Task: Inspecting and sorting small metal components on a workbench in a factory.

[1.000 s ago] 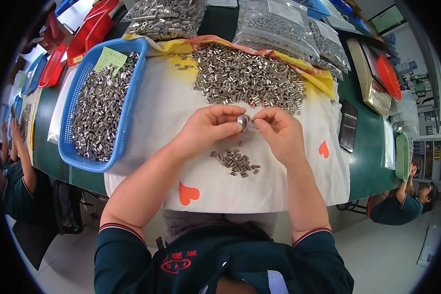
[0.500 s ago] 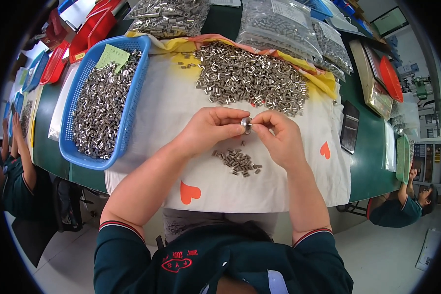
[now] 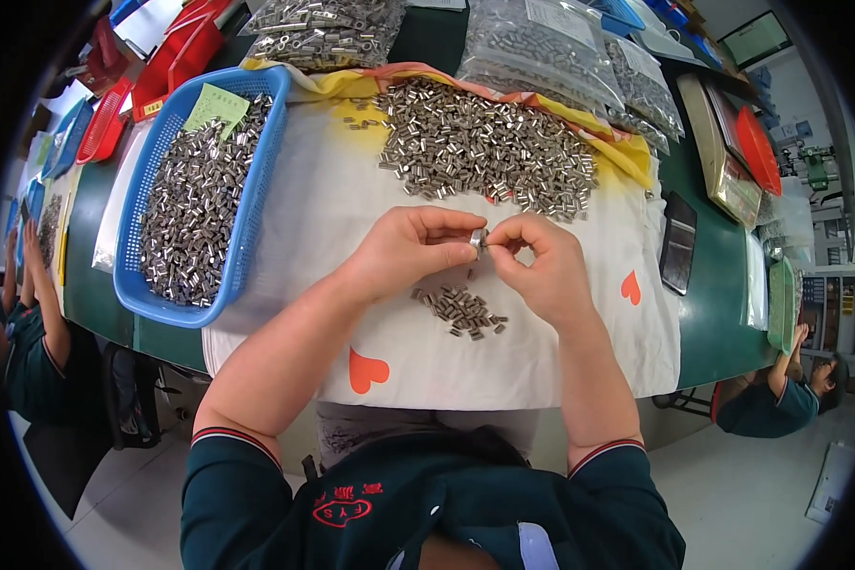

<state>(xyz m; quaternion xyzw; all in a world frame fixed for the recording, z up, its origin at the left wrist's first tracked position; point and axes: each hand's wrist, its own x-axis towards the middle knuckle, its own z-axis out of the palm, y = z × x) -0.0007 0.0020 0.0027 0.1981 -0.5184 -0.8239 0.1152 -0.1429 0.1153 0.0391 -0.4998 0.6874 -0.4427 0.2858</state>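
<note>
My left hand [image 3: 401, 249] pinches a small round metal piece [image 3: 478, 239] between thumb and fingers, above the white cloth [image 3: 294, 218]. My right hand [image 3: 547, 264] meets it from the other side, thumb and forefinger closed at the piece's right face. Whatever those fingertips grip is too small and covered to make out. Just below both hands lies a little heap of short metal sleeves [image 3: 461, 312], with a single one slightly apart from it. Beyond the hands spreads a large heap of similar sleeves [image 3: 484, 147].
A blue basket [image 3: 128, 256] full of metal sleeves, with a green note, stands at the left. Clear bags [image 3: 541, 47] of metal parts line the back. A dark phone [image 3: 677, 244] lies at the right on the green table [image 3: 722, 328]. Other people sit at both sides.
The round metal piece has turned slightly in my fingers, and my right fingertips have come closer to it. The thin pin seen between them earlier no longer shows clearly. Both heaps look unchanged.
</note>
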